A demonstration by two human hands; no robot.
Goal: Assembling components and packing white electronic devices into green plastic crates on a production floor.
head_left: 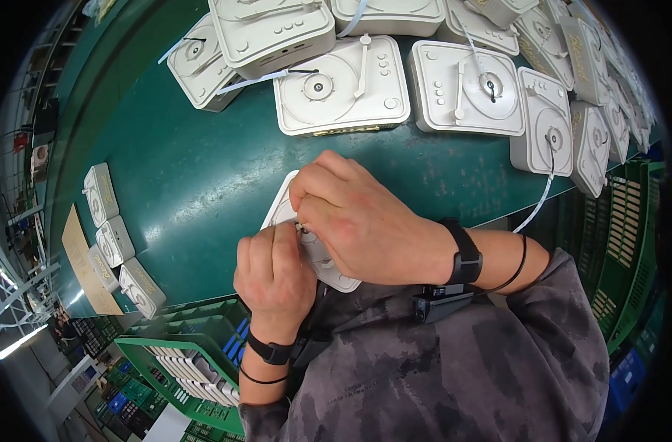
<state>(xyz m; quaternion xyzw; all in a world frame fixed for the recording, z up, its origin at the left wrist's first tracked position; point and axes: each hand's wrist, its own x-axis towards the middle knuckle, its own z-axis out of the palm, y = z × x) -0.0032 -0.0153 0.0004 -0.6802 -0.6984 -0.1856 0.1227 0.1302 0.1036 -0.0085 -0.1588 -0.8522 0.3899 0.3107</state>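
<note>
A white record-player-shaped casing (280, 209) lies at the near edge of the green table, close to my body. Both hands cover most of it; its upper left corner and lower right end show. My left hand (275, 272) is closed, its fingertips pinched near the round hub in the casing's middle. From the right, my right hand (362, 214) reaches across with fingers curled down and pinched at the same spot. Something small and dark shows between the fingertips, but its kind is hidden.
Similar white casings (341, 87) crowd the table's far side and right, some stacked, several with pale strips or black wires. More casings (115, 241) stand at the left by a cardboard sheet (85, 258). Green crates (177, 353) sit below the near edge; another crate (631, 250) is at right.
</note>
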